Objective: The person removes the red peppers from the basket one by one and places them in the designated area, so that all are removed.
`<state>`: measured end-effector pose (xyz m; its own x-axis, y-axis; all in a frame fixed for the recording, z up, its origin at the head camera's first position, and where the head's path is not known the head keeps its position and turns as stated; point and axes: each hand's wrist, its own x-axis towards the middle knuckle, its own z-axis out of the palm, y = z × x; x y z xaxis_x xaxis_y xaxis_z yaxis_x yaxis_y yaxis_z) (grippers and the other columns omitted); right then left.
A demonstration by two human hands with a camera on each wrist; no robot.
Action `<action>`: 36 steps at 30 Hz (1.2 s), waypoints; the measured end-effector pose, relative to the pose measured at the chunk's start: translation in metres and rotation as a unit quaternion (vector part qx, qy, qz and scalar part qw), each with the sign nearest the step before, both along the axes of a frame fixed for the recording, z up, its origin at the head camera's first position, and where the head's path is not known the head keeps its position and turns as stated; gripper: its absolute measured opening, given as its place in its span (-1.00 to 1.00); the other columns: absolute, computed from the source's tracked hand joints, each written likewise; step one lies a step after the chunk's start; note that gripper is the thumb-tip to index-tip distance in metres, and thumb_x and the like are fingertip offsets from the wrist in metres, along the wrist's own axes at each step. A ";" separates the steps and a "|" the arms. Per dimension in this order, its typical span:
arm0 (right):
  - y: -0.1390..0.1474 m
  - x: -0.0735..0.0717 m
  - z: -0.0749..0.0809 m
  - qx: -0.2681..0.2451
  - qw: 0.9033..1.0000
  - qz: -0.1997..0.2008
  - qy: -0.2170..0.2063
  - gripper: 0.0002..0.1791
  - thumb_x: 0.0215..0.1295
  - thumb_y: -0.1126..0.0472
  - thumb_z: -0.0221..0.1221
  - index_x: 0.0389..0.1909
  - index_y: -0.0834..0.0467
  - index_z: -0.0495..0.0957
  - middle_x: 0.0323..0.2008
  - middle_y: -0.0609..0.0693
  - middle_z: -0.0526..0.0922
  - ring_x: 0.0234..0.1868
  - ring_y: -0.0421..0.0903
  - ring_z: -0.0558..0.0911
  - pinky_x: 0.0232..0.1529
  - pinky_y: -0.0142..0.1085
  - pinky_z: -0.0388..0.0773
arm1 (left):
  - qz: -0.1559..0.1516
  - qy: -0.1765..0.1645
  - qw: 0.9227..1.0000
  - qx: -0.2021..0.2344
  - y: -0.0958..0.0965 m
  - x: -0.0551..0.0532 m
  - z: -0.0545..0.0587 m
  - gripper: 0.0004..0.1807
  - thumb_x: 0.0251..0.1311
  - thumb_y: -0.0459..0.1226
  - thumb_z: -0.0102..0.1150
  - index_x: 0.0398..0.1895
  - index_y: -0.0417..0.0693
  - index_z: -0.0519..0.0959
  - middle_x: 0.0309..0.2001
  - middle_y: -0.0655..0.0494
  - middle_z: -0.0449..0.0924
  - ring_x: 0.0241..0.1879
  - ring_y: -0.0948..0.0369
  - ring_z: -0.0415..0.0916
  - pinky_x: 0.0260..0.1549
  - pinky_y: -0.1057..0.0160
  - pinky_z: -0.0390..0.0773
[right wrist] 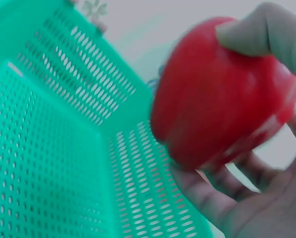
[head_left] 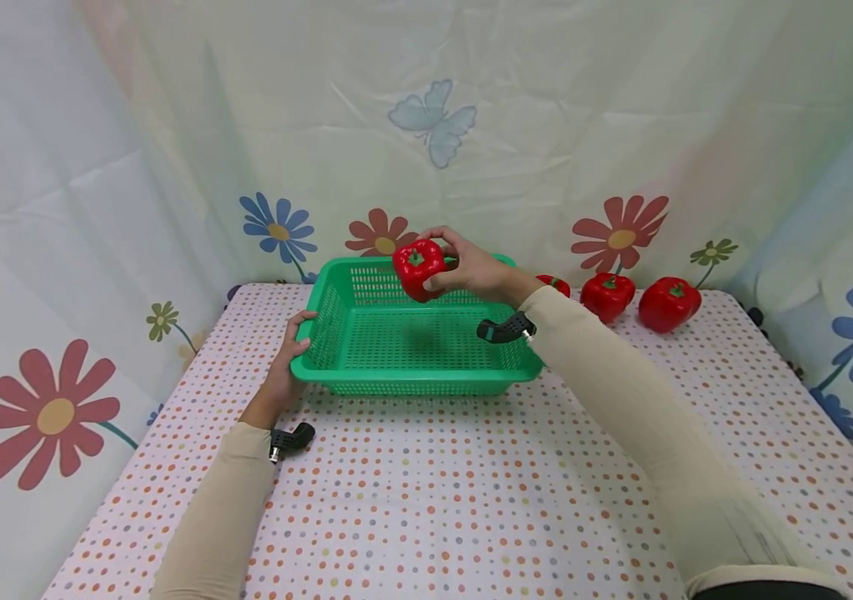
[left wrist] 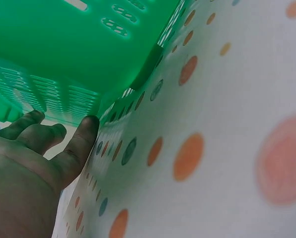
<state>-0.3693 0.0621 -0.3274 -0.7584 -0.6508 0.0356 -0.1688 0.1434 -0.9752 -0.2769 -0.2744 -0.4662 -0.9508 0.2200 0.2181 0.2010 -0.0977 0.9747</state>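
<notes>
My right hand (head_left: 474, 268) holds a red bell pepper (head_left: 418, 268) over a green plastic basket (head_left: 414, 382), thumb on one side and fingers on the other. In the right wrist view the pepper (right wrist: 222, 94) is slightly blurred, with the slotted basket wall beside it. The basket floor is bare in the head view. At the basket's left side, my left hand (head_left: 289, 358) grips the rim. The left wrist view has that hand's fingers (left wrist: 81, 141) against the outside of the basket wall.
Right of the basket, two red bell peppers (head_left: 607, 296) (head_left: 669, 304) sit on the dotted tablecloth (head_left: 426, 500). Another red pepper (head_left: 555, 284) is partly hidden behind my right forearm. A flowered curtain (head_left: 321, 125) hangs behind the table and along its sides.
</notes>
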 end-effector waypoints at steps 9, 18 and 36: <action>0.090 0.034 0.033 0.077 0.991 -0.107 0.027 -0.21 0.23 0.28 0.27 0.36 -0.15 0.06 0.32 0.08 0.30 0.25 0.10 0.36 0.02 -0.12 0.59 | -0.001 0.001 1.000 0.008 0.004 -0.003 -0.003 -0.51 0.36 -0.16 -0.35 0.35 0.28 0.04 0.45 -0.04 -0.09 0.27 0.02 0.13 0.09 0.27 0.39; 0.180 0.062 0.023 0.134 0.966 -0.212 0.059 -0.12 0.22 0.18 0.32 0.40 -0.21 -0.02 0.38 0.08 0.20 0.29 0.05 0.29 -0.06 -0.30 0.62 | 0.008 -0.002 1.000 -0.005 -0.003 -0.004 -0.003 -0.51 0.37 -0.16 -0.36 0.35 0.30 0.03 0.46 -0.06 -0.14 0.29 0.01 0.10 0.11 0.28 0.37; 0.244 0.081 -0.073 0.171 0.945 -0.276 -0.023 0.08 0.32 0.11 0.25 0.54 0.20 -0.36 0.48 0.46 -0.12 0.43 0.46 0.06 0.13 0.08 0.44 | 0.007 -0.001 1.000 -0.011 -0.004 -0.002 -0.002 -0.51 0.37 -0.14 -0.38 0.37 0.28 0.00 0.46 -0.05 -0.15 0.30 0.00 0.08 0.11 0.25 0.37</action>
<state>-0.2884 0.3063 -0.4001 -0.9815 -0.1230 -0.1467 0.0651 0.5065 -0.8598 -0.2789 -0.2782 -0.4679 -0.9541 0.2123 0.2111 0.1998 -0.0735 0.9771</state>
